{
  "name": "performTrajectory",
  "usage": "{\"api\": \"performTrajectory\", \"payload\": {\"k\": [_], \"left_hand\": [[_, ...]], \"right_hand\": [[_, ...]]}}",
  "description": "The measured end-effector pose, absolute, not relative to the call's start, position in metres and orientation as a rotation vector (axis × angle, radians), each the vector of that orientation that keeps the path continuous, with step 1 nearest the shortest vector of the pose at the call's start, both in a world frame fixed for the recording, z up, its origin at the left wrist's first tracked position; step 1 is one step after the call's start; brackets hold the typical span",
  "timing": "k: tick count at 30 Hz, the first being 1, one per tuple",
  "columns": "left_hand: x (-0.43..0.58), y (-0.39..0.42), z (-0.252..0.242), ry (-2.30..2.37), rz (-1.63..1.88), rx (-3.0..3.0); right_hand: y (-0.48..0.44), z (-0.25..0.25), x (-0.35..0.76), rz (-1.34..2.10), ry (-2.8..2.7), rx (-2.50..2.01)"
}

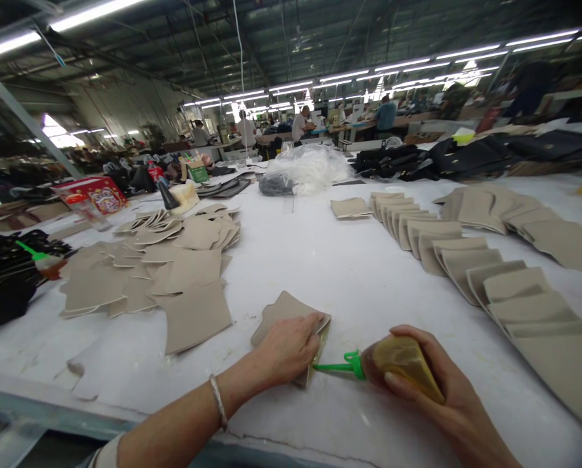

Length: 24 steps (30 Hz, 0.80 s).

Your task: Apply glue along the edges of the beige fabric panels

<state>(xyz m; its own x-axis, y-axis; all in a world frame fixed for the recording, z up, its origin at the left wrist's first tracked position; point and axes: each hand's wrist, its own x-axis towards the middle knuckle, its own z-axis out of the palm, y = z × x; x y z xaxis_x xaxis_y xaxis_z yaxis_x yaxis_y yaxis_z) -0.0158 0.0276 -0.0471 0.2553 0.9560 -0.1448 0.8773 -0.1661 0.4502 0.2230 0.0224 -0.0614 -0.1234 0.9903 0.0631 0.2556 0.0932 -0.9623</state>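
Note:
Under my left hand (291,348) is a beige cut piece (284,311), pressed against the white table; its right edge shows a strip with a yellowish, shiny look. The index finger reaches to that piece's right corner, the other fingers are curled, and part of the piece is hidden beneath them. My right hand (432,374) is wrapped around a squeeze bottle (401,364) of amber liquid, tipped nearly on its side. Its thin green nozzle points left, with the tip at the piece's right edge beside my left fingers.
A loose heap of beige pieces (193,312) lies at the left, and overlapping rows of them (471,266) run along the right. Farther back are a clear plastic bag (315,166) and dark pieces (393,160). Another green-tipped bottle (50,265) rests far left. People sit in the background.

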Motion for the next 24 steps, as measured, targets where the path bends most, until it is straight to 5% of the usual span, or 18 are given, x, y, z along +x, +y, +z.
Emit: {"api": "performTrajectory", "payload": {"k": [12,18,24], "left_hand": [[-0.014,0.027,-0.044,1.694,0.234,2.015],[-0.026,0.030,-0.036,1.739,0.326,1.912],[-0.059,0.055,-0.047,2.146,0.158,1.831]], "right_hand": [[0.013,-0.056,0.217,1.397,-1.382,-1.258],[0.028,-0.066,0.239,1.818,-0.512,-1.102],[0.061,-0.065,0.273,1.762,0.196,-0.794]]}}
